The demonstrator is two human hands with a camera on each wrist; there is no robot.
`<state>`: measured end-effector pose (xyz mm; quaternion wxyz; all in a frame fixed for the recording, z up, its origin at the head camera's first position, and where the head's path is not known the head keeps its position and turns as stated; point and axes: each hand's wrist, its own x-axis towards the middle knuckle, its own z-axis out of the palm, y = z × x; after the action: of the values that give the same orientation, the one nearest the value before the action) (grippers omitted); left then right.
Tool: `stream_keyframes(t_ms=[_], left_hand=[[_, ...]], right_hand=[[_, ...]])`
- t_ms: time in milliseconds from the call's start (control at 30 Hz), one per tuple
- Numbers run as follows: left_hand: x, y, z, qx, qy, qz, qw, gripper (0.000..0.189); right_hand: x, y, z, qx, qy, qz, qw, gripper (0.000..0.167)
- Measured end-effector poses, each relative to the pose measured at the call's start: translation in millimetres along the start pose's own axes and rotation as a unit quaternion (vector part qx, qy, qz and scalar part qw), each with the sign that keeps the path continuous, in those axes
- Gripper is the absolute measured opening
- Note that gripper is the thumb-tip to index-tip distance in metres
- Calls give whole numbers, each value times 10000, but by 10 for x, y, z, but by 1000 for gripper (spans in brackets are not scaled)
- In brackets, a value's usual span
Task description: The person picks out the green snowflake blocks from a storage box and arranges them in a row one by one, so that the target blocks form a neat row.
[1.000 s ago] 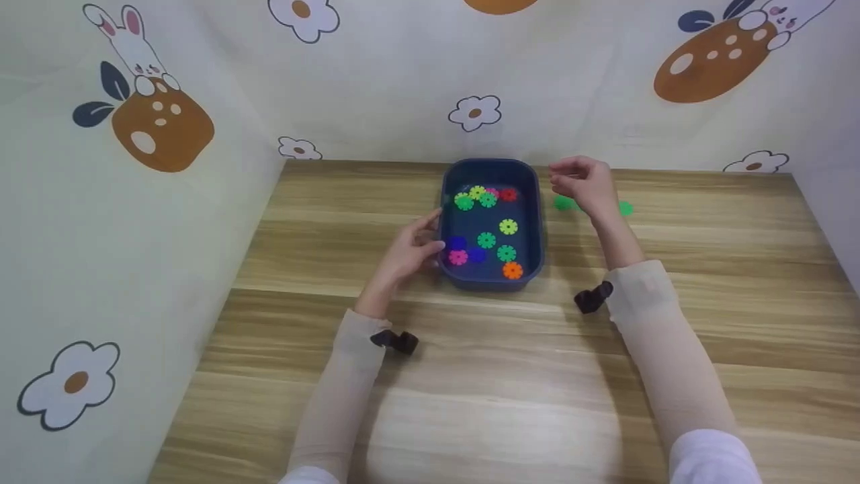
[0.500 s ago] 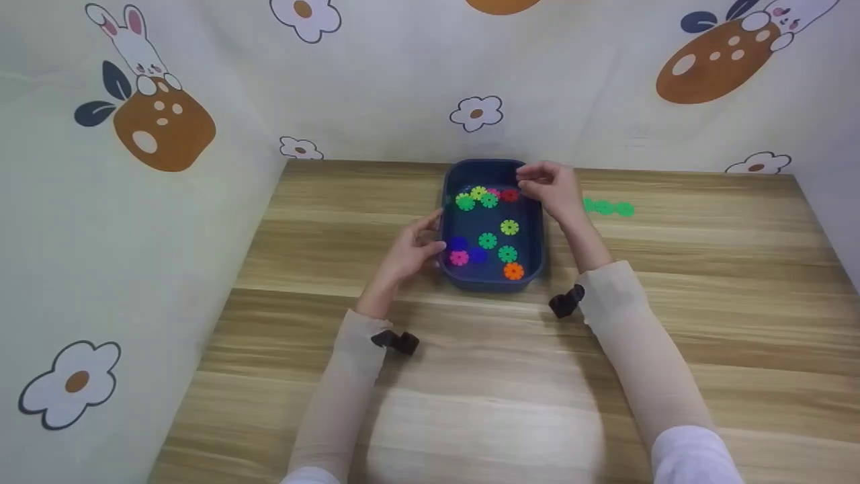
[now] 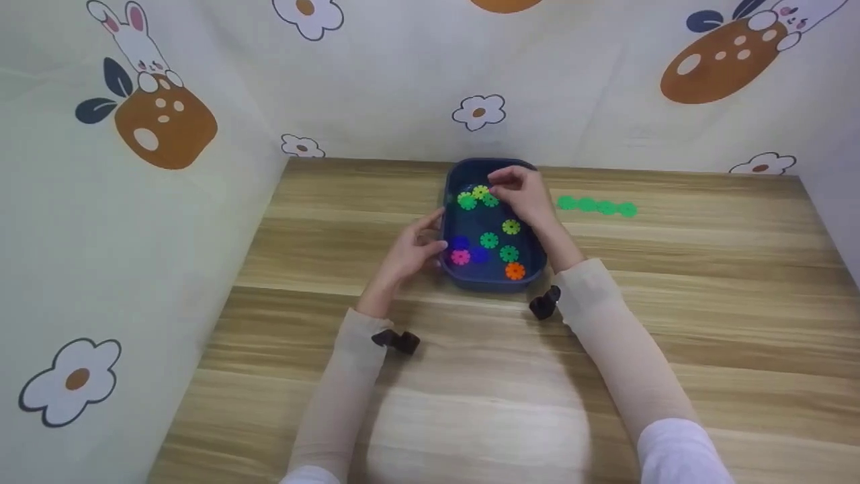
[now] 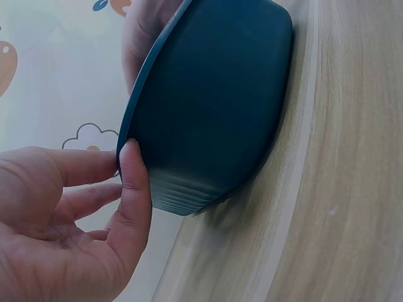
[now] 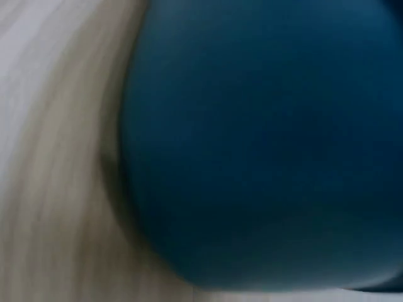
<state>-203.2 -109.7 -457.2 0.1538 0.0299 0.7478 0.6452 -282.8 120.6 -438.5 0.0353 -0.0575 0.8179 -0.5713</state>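
Note:
A dark blue plastic tub (image 3: 494,286) stands on the wooden table. Inside it lie several notched plastic discs, among them an orange disc (image 3: 514,271), a pink disc (image 3: 460,257) and a yellow disc (image 3: 510,227). My left hand (image 3: 413,250) pinches the tub's left rim between thumb and fingers, seen close in the left wrist view, where the hand (image 4: 75,220) grips the edge. Over the tub's upper right part, my right hand (image 3: 527,195) reaches in with loosely bent fingers. Nothing shows between them. The right wrist view has only the tub's blurred outer wall (image 5: 264,157).
Right of the tub, several green discs (image 3: 596,206) lie in a row on the table (image 3: 705,282). A patterned cloth wall (image 3: 396,101) rises behind the table's back edge, and another stands on the left.
My right hand has moved left from beside the green row to over the tub, uncovering the whole row. My left hand has kept its place on the rim.

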Motion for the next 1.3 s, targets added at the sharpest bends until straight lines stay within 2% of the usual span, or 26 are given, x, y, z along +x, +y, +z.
stream_keyframes(t_ms=[267, 567, 633, 800, 900, 1167, 1300], left_hand=[[4, 2, 2, -28, -45, 21, 10000, 64], [11, -18, 5, -35, -94, 133, 9999, 64], [14, -22, -1, -17, -93, 171, 9998, 63], [23, -21, -4, -27, -90, 114, 9999, 64], [16, -7, -6, -74, -48, 28, 10000, 64], [17, -9, -5, -201, -19, -86, 9998, 65], [24, -22, -3, -86, -36, -52, 9999, 64]], right_hand=[[64, 18, 156, -318, -257, 291, 9987, 31], [91, 111, 247, -358, -843, 601, 9940, 41], [88, 113, 256, -504, -1002, 654, 9915, 44], [91, 129, 273, -1074, -1447, 574, 9820, 51], [79, 129, 290, -1230, -1633, 416, 9780, 50], [28, 122, 329, -1026, -2234, 162, 9692, 41], [5, 130, 333, -1015, -2641, 134, 9590, 42]])
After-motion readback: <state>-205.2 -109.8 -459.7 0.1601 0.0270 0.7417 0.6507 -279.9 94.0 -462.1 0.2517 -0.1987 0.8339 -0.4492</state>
